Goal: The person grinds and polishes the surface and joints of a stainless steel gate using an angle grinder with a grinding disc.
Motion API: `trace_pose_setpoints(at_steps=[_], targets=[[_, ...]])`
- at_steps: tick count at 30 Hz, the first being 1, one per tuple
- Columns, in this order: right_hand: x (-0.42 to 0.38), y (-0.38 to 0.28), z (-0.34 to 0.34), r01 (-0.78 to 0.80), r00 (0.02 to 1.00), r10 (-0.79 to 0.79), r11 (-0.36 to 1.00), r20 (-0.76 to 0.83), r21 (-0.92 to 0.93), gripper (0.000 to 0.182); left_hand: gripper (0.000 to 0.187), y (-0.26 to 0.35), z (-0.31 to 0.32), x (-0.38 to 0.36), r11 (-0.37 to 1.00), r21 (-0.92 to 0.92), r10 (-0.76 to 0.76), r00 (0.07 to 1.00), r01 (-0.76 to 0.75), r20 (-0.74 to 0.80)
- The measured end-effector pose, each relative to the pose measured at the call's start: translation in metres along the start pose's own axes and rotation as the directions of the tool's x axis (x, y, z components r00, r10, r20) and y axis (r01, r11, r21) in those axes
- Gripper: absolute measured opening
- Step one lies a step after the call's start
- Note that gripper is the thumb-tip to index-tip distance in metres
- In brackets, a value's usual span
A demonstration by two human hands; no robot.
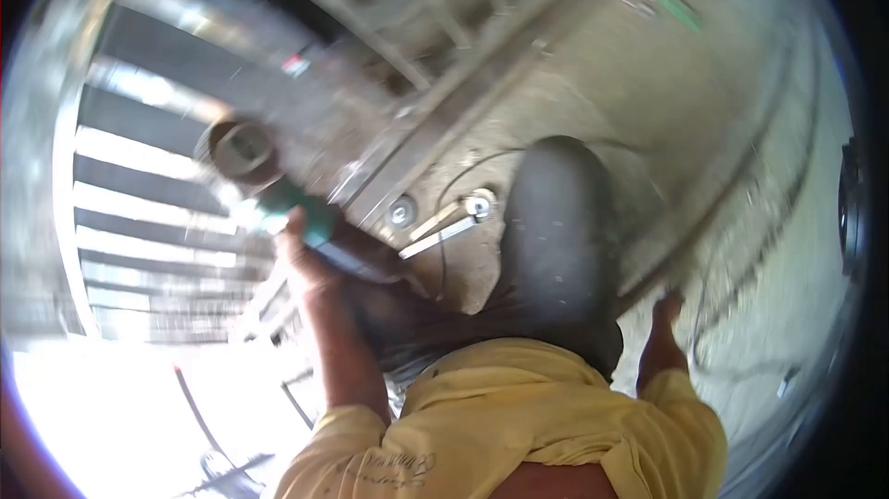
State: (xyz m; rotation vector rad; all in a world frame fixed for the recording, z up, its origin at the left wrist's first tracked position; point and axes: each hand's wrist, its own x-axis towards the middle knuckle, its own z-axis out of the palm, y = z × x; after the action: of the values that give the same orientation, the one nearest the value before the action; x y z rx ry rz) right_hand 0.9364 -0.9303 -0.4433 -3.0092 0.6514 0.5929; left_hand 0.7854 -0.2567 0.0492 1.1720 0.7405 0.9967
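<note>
My left hand (298, 244) is closed around the green body of a power tool (315, 221), which looks like an angle grinder with a round disc (244, 149) at its far end. The tool lies over my left thigh, beside a barred metal frame (157, 156). My right hand (669, 303) hangs low by my right side, near the floor; its fingers are smeared by motion. Between my knees, a round disc (402, 212) and a long-handled metal tool (444, 232) rest on the ground.
A long metal beam (417, 133) runs diagonally in front of me. Dark cables (741, 268) trail over the concrete floor (593, 64) at the right. A green object (679, 10) lies farther off, blurred. Metal bars stand at the upper left.
</note>
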Motion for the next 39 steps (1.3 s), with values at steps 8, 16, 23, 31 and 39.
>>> trace_pose_setpoints(at_steps=[8,16,23,31,39], targets=[[0.096,0.046,-0.086,0.746,0.66,-0.464,0.307,0.591,-0.591,0.038,0.085,0.021,0.029,-0.052,0.791,0.482,0.249,0.918,-0.377,0.31],[0.057,-0.057,-0.081,0.458,0.872,-0.449,0.889,0.195,0.0,0.023,0.075,0.033,0.015,-0.067,0.716,0.648,0.2,0.966,-0.259,0.165],[0.038,-0.144,-0.111,0.496,0.854,-0.494,0.868,0.162,0.03,0.024,0.081,0.041,0.005,-0.063,0.666,0.668,0.279,0.942,-0.331,0.188],[0.069,-0.117,-0.158,0.453,0.886,-0.453,0.891,0.1,0.03,0.03,0.086,0.051,0.006,-0.063,0.552,0.716,0.335,0.9,-0.427,0.278],[0.101,-0.062,-0.337,0.451,0.84,-0.409,0.891,-0.357,0.04,0.04,0.09,0.084,0.024,-0.024,0.292,0.522,0.466,0.596,-0.801,0.654]])
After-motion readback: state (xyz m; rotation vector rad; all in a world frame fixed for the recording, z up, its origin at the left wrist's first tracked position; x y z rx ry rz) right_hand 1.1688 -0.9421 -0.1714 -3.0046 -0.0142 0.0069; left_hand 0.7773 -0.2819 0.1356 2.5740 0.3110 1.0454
